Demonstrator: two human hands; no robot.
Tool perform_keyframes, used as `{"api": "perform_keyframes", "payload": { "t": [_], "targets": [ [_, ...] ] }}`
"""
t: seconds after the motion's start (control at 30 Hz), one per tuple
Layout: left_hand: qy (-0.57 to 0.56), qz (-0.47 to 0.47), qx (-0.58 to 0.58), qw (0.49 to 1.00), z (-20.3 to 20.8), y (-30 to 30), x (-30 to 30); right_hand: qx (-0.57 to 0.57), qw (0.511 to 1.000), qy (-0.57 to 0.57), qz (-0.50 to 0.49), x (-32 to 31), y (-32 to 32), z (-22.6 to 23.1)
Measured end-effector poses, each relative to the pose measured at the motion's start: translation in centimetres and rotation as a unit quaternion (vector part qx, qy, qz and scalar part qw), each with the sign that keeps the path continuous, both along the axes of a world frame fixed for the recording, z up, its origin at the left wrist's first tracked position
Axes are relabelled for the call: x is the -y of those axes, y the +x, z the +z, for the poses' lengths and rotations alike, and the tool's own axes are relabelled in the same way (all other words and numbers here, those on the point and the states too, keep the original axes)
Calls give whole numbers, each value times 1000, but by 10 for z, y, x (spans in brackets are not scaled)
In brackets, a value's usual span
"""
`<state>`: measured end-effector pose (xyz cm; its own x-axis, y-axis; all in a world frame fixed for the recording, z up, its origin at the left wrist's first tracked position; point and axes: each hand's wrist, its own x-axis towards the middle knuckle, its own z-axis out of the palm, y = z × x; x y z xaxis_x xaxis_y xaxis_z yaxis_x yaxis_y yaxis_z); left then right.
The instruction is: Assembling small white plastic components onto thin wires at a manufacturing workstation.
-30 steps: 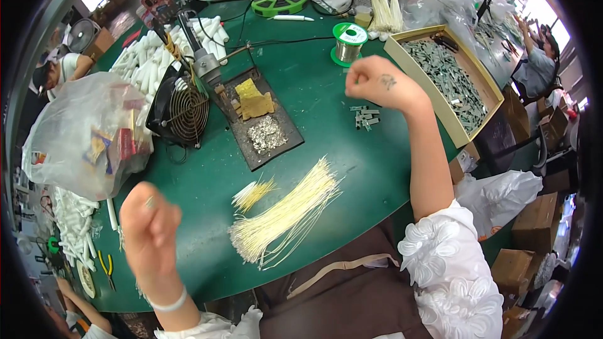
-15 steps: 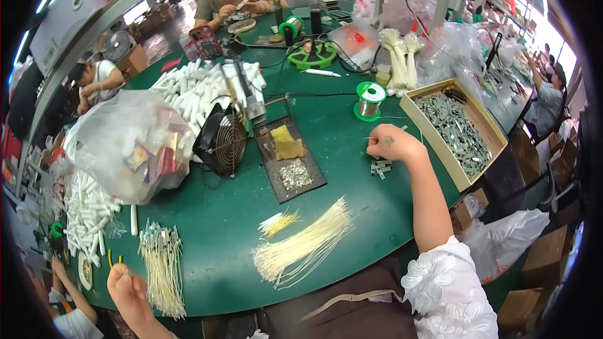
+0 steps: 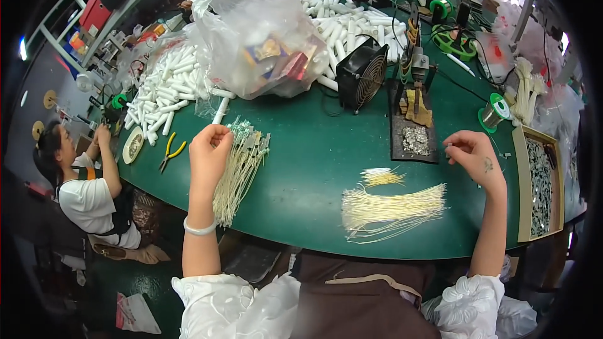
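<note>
Wire-lead bundle with small green boards on the far ends (image 3: 240,166) lies on the green tabletop (image 3: 314,169) at our left, long axis running from the near table edge up and slightly right, board ends pointing away from us. Our left hand (image 3: 209,150) sits right on its upper part, fingers curled over the top leads, so it looks closed on a few of them; we can't tell how many. That hand is clearly the nearer one; the bundle is just under and to the right of it. Leads look thin, pale yellow, stiff, fanned loosely rather than tied. Our right hand (image 3: 475,155) is well apart, over at the right, fingertips pinched on something tiny we can't identify. Between the two hands: a second loose pile of pale wires (image 3: 392,209) lying across, left to right, with a small yellow tuft (image 3: 382,177) just beyond it. Further out: dark tray with solder scraps (image 3: 414,135), small black fan (image 3: 361,75), yellow-handled pliers (image 3: 171,150) left of the left hand, clear plastic bag (image 3: 257,37), white tubes (image 3: 166,88), wooden box of metal parts (image 3: 540,182) at far right.
</note>
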<state>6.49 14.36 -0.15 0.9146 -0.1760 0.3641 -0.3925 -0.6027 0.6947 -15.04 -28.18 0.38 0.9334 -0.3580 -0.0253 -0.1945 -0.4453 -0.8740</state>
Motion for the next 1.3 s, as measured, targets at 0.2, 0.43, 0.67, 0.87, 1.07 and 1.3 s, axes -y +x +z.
{"api": "perform_keyframes", "payload": {
  "t": [0.2, 0.43, 0.67, 0.87, 1.07, 1.3],
  "targets": [
    [143, 29, 115, 983, -4, 14, 7, 85, 984, -154, 27, -2, -3, -2],
    [76, -308, 112, 942, 10, -56, 122, 24, 997, 66, 33, -27, 16, -11],
    [133, -529, 52, 836, -22, -88, 202, 3, 994, 97, 43, -31, 15, -20],
    [178, -537, 60, 823, -27, -92, 215, -2, 994, 98, 48, -30, 13, -23],
    [180, -522, 79, 830, -24, -97, 214, -29, 993, 100, 58, -32, 14, -19],
    [42, -447, -107, 887, -9, -90, 207, -46, 993, 96, 53, -35, 16, -19]
  ]
}}
